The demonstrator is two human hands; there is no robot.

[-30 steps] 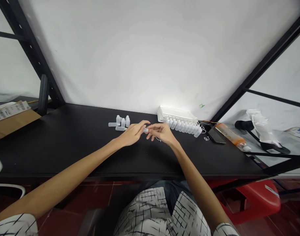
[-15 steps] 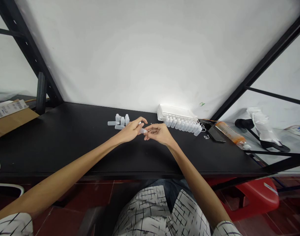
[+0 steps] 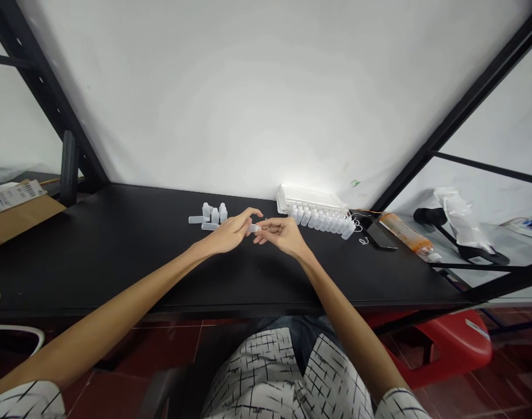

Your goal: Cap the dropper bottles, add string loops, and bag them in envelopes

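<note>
The left hand (image 3: 231, 234) grips a small translucent bottle (image 3: 254, 228); the right hand (image 3: 286, 234), its grip partly hidden, seems to pinch one end.

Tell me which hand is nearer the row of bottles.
Right. The right hand is just left of the row of bottles; the left hand is farther left.

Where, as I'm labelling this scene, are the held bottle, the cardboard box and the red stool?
Held bottle (image 3: 254, 228): head view, on its small uncovered part.
Cardboard box (image 3: 25, 220): head view, on its brown side.
Red stool (image 3: 461, 348): head view, on its right part.
</note>
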